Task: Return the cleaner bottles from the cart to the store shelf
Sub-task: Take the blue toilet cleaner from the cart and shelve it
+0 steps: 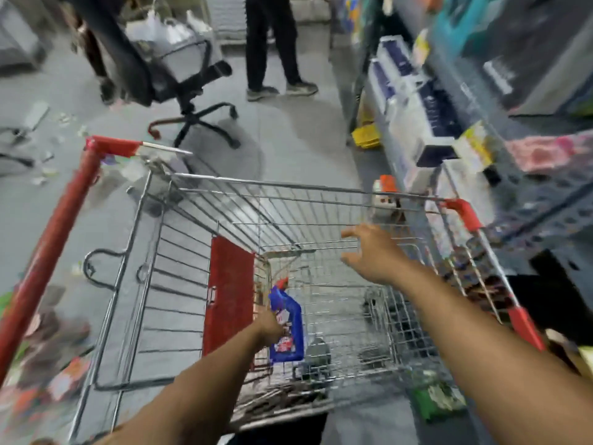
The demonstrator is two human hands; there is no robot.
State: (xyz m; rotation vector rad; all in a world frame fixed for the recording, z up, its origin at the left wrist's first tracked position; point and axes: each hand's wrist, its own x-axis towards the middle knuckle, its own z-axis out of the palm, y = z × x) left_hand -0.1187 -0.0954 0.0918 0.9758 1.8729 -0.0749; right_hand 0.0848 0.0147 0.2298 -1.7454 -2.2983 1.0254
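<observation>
A wire shopping cart (288,186) with red corner guards and a red handle stands in front of me. Deep inside it, near the left wall, a blue cleaner bottle (290,322) with a red cap stands almost upright. My left hand (268,327) reaches down into the basket and is closed around the bottle's left side. Higher up, over the cart's right half, my right hand (372,252) hovers with fingers spread and holds nothing. The store shelf (545,200) runs along the right side, beside the cart.
Boxed goods and packets fill the shelf on the right. A black office chair (179,75) stands beyond the cart, and a person's legs (272,43) are farther back. Litter lies on the grey floor at left. A green packet (439,398) lies beside the cart's near right corner.
</observation>
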